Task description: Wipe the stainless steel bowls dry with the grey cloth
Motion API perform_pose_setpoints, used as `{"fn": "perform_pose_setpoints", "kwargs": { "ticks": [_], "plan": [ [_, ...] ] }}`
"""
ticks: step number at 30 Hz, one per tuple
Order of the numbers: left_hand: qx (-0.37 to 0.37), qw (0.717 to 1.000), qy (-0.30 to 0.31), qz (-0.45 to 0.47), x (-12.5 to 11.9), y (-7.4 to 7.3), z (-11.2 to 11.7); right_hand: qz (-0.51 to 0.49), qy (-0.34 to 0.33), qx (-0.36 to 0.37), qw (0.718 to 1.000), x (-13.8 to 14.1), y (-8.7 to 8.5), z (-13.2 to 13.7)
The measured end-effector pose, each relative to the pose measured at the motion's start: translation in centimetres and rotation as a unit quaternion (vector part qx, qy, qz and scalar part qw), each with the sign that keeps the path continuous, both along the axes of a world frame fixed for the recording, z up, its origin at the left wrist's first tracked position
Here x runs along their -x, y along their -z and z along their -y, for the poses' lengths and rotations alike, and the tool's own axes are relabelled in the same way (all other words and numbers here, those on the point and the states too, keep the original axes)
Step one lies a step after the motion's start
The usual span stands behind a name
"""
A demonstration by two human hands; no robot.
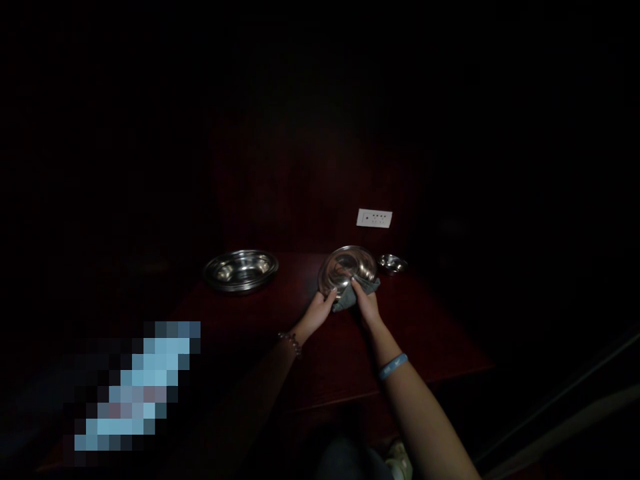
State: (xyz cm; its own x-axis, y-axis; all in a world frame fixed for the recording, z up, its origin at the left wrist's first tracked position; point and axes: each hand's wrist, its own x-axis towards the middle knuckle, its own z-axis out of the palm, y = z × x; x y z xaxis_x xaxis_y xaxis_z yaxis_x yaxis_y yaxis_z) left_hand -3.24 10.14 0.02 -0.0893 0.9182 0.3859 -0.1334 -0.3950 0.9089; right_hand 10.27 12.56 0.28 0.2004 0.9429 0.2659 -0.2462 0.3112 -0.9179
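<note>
A shiny steel bowl (347, 268) is tilted up toward me above a dark red table (430, 340). My left hand (320, 310) grips its lower left rim with the fingers closed. My right hand (367, 301) presses a grey cloth (350, 299) against the bowl's lower edge, fingers closed on the cloth. A bead bracelet circles my left wrist and a blue band my right wrist.
A wide steel dish (241, 269) lies on the table to the left. A small steel bowl (393, 263) sits just right of the held one. A white socket plate (374, 218) is on the dark wall behind. The surroundings are very dark.
</note>
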Motion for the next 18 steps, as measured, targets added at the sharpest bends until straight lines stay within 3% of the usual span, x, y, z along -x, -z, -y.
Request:
{"fn": "perform_pose_setpoints", "kwargs": {
  "ticks": [3,9,18],
  "plan": [
    [0.027,0.999,-0.036,0.014,0.5,-0.4,0.0,0.009,0.034,-0.026,0.999,-0.2,-0.7,0.2],
    [0.024,0.998,-0.02,0.059,0.6,-2.0,1.0,0.031,0.15,-0.075,0.985,-0.8,-2.3,1.2],
    [-0.009,0.998,-0.053,0.045,0.6,-2.4,1.9,0.037,0.184,-0.08,0.979,-0.7,-2.6,2.0]
  ]
}}
